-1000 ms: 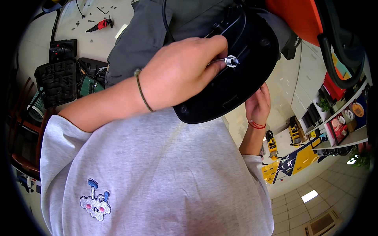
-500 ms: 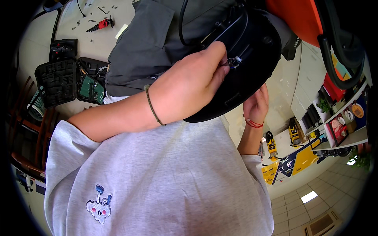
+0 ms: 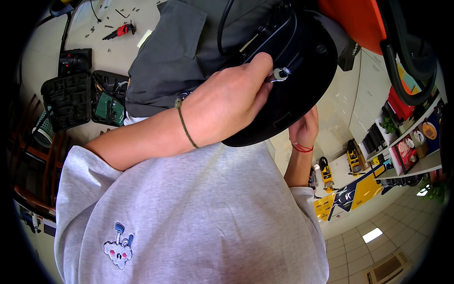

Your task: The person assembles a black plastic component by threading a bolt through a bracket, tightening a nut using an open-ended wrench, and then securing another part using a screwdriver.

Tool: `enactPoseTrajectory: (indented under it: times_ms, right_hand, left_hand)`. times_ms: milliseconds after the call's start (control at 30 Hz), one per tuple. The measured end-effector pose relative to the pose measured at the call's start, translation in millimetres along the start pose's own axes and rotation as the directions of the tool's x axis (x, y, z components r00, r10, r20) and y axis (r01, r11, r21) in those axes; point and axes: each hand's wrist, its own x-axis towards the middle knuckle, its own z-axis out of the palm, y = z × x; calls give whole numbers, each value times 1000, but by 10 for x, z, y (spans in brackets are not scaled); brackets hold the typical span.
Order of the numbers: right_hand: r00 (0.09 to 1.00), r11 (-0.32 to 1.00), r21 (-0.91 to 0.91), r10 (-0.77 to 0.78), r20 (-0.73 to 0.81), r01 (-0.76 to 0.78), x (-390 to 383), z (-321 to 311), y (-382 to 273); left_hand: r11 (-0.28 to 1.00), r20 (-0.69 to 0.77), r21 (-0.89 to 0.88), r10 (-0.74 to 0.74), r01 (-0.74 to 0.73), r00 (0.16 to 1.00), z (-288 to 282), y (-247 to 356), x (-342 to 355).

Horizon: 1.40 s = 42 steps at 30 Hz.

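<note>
Off to my left I can see a hex key set (image 3: 124,29) with a red holder, a black case (image 3: 65,103) lying open, a pale green basket (image 3: 43,135) and brown wooden slats (image 3: 29,195); to my right, a green plant (image 3: 388,125), two yellow machines (image 3: 326,176), a yellow-and-blue panel (image 3: 365,190) and a lit ceiling light (image 3: 372,235)

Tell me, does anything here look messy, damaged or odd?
Only some mess: small dark bits lie scattered on the pale surface near the red-and-black hex keys. They look untidy beside that neat bundle; what they are, I can't tell. No damage shows on the black piece beside the left hand.
</note>
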Motion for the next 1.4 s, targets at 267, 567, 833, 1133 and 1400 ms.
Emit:
enactPoseTrajectory:
  times_ms: [267, 567, 833, 1133, 1400]
  right_hand:
    - [1000, 1000, -6, -14, 14, 14, 23, -44, 87]
    - [999, 999, 35, 31, -38, -30, 33, -54, 94]
    - [997, 997, 58, 62, -44, -59, 53, -160, 132]
    - [998, 996, 72, 57, -29, -55, 52, -160, 141]
    - [1000, 998, 60, 29, -8, -29, 59, -172, 142]
  left_hand:
    - [997, -50, 75, 21, -17, 999, 40, -52, -7]
    - [908, -67, 401, 165, -124, 984, -21, 8, 61]
    - [737, -12, 579, 436, -349, 900, -105, -52, 197]
    - [831, -45, 466, 365, -304, 930, -87, -32, 166]
    - [914, -106, 318, 300, -253, 948, -31, -38, 172]
